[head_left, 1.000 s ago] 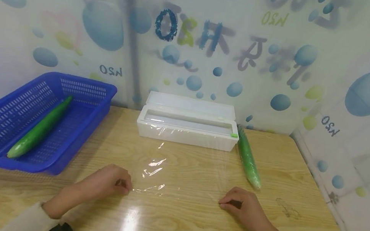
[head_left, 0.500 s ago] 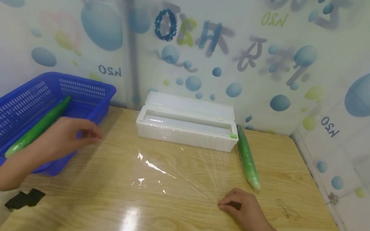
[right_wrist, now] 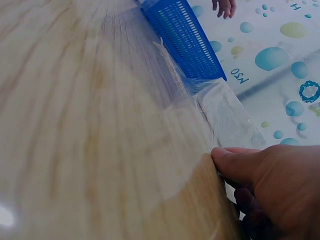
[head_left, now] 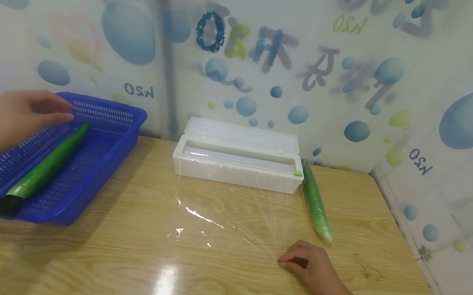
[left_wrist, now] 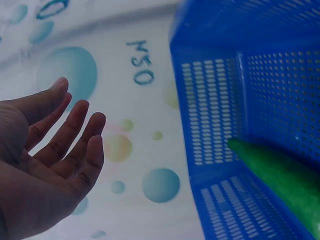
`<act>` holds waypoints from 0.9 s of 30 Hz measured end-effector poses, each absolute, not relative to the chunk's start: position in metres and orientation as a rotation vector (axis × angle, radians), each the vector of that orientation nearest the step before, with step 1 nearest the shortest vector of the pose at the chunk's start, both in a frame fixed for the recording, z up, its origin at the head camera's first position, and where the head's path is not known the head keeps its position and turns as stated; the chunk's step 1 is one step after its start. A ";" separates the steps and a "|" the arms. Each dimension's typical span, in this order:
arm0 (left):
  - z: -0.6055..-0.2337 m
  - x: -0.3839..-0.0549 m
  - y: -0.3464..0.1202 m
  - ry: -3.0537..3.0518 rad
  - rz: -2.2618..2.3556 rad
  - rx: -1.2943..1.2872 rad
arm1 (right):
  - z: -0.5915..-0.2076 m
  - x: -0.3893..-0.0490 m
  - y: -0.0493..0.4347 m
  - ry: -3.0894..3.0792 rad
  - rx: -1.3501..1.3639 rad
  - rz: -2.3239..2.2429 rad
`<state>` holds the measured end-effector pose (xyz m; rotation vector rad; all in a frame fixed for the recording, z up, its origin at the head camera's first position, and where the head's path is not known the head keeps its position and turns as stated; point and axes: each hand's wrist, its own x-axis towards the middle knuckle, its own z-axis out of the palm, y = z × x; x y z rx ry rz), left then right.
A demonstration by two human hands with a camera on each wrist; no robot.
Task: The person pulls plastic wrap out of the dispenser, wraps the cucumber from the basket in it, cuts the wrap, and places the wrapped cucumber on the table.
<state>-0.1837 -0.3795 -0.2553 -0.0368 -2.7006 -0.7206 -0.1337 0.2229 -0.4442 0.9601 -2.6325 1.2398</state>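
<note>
My left hand point(head_left: 23, 114) is above the left side of the blue basket point(head_left: 100, 177), fingers loosely bent with nothing between them. Below it in the basket lies a green cucumber point(head_left: 50, 164); the left wrist view shows the cucumber point(left_wrist: 280, 175) apart from the hand point(left_wrist: 55, 155). With thumb and fingertips, my right hand point(head_left: 314, 268) pinches a corner of clear plastic wrap point(head_left: 205, 217). This sheet runs back to the white wrap dispenser point(head_left: 237, 174) and creases toward the pinched corner. In the right wrist view the hand point(right_wrist: 270, 175) grips the sheet's edge.
A second cucumber point(head_left: 318, 202), with a shiny film on it, lies right of the dispenser. The dispenser's lid point(head_left: 242, 136) stands raised against the patterned wall point(head_left: 244, 84). A wooden table point(head_left: 219, 288) bears everything.
My left hand has let go of the wrap's left corner and moved left and up, over the basket. The freed side of the sheet has slackened; my right hand stays in place.
</note>
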 end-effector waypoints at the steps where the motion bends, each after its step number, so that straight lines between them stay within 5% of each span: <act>1: -0.257 -0.186 -0.385 -2.702 -0.742 -0.014 | -0.444 -0.134 0.223 -2.635 0.959 1.236; 20: -0.295 -0.211 -0.440 -2.745 -1.014 0.287 | -0.447 -0.136 0.224 -2.608 0.984 1.252; 27: -0.317 -0.213 -0.464 -2.762 -1.224 0.139 | -0.447 -0.136 0.224 -2.597 0.992 1.254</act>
